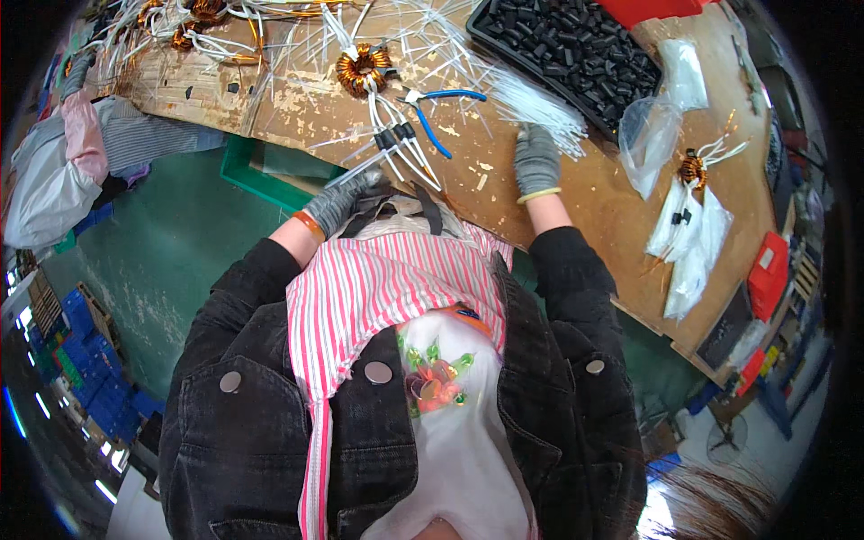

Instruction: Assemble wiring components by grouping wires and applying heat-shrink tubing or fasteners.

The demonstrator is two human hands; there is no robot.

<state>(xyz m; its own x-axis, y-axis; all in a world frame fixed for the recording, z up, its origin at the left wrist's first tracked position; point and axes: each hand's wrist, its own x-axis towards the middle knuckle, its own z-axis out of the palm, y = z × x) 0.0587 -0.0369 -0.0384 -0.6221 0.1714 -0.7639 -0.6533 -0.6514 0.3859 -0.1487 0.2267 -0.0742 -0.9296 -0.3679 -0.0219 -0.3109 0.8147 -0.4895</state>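
Note:
My left hand [337,203], in a grey glove with an orange band at the wrist, is closed on a few thin white cable ties [359,167] by the table's near edge. Just beyond it lies a copper-wound ring coil [363,69], its white leads [387,117] running toward me through black sleeves [394,138]. My right hand [537,162], gloved in grey with a yellowish band, touches the near end of a pile of white cable ties [540,110]. Its fingers are together, and their tips are hidden. Cutting pliers [438,110] with blue handles rest beside the coil.
A black tray [605,120] of small black sleeves stands beyond my right hand, with clear plastic bags [650,139] beside it. Another coil [692,169] lies on the right. More coils [207,11] and loose ties fill the far left. A co-worker's pink sleeve [84,135] shows there.

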